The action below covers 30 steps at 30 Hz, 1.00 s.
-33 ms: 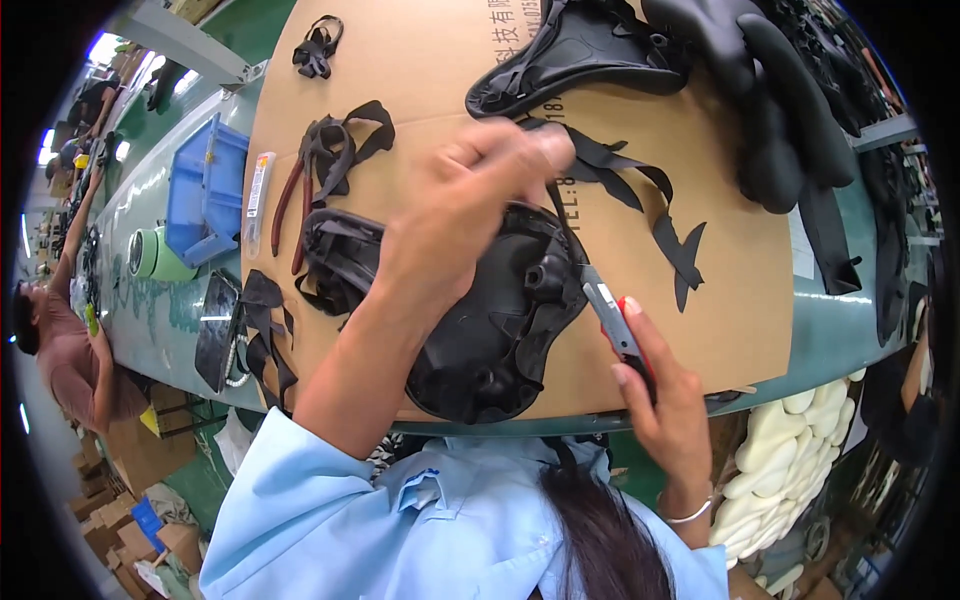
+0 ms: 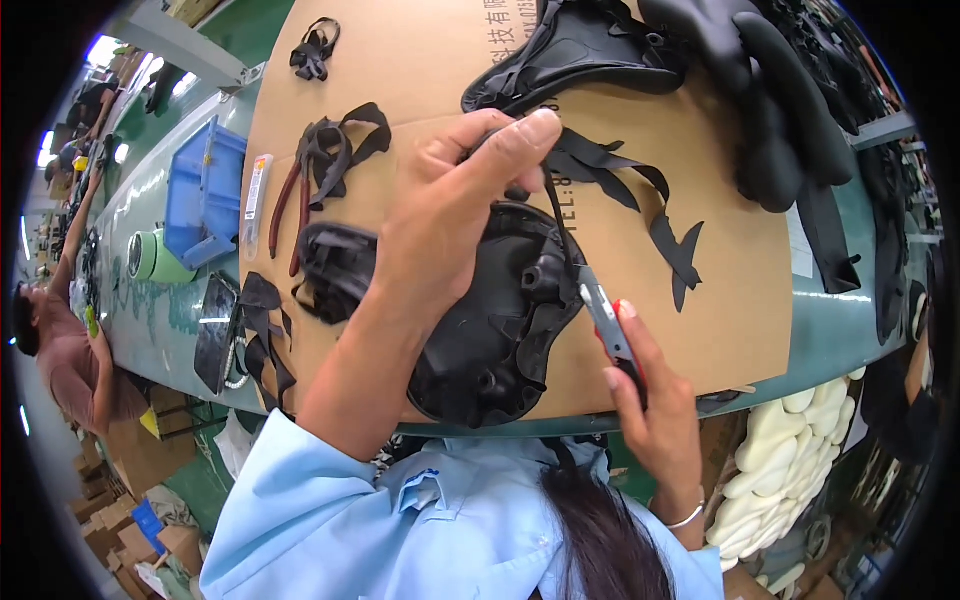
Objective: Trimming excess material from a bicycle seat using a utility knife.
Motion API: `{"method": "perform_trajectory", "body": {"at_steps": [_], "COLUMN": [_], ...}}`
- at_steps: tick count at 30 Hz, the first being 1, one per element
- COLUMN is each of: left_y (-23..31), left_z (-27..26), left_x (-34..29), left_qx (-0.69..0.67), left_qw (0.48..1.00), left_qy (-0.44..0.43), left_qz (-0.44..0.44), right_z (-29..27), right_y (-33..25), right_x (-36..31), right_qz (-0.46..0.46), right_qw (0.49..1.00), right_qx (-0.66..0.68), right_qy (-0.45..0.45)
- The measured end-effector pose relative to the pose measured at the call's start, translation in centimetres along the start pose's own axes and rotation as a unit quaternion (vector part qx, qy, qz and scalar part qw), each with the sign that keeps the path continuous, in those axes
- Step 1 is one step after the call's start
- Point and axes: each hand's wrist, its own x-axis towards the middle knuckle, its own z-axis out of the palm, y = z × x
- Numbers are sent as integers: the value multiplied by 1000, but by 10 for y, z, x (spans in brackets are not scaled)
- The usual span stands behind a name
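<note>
A black bicycle saddle [image 2: 480, 330] lies underside up on the cardboard, close to the table's front edge. Above it my left hand [image 2: 445, 195] is closed around the end of a thin black strip [image 2: 557, 210], which runs taut down to the saddle's right rim. In my right hand [image 2: 660, 425] is a utility knife [image 2: 610, 330] with a red and grey handle. Its blade tip meets the strip at that rim. My left forearm covers part of the saddle between its nose and wide end.
Black offcuts [image 2: 650, 190] lie right of my left hand. Red-handled pliers [image 2: 285, 215] and a clear tube [image 2: 256, 200] are at the left, near a blue bin [image 2: 205, 195]. Another upturned saddle [image 2: 590, 60] sits at the far side. Cream foam pads [image 2: 790, 465] are stacked below right.
My left hand has shifted slightly, and the strip now shows stretched between it and the rim. The knife has moved slightly left and down along the rim.
</note>
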Motion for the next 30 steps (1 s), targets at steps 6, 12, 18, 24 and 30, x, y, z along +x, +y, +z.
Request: {"method": "perform_trajectory", "body": {"at_steps": [6, 12, 18, 24, 30], "left_y": [-13, 0, 15, -27, -44], "left_z": [1, -22, -26, -27, -30], "left_x": [10, 0, -46, -48, -41], "left_qx": [-176, -383, 577, 525, 456], "left_qw": [962, 909, 773, 766, 781], "left_qy": [-127, -132, -230, -164, -92], "left_qz": [168, 94, 129, 332, 416], "right_z": [31, 13, -13, -18, -18], "right_y": [-18, -33, -8, -2, 0], "right_x": [-18, -28, -3, 8, 26], "right_qz": [132, 47, 10, -12, -56], "right_qw": [985, 997, 996, 998, 991], "right_qx": [97, -49, -69, 29, -13], "right_qy": [60, -22, -51, -52, -118]}}
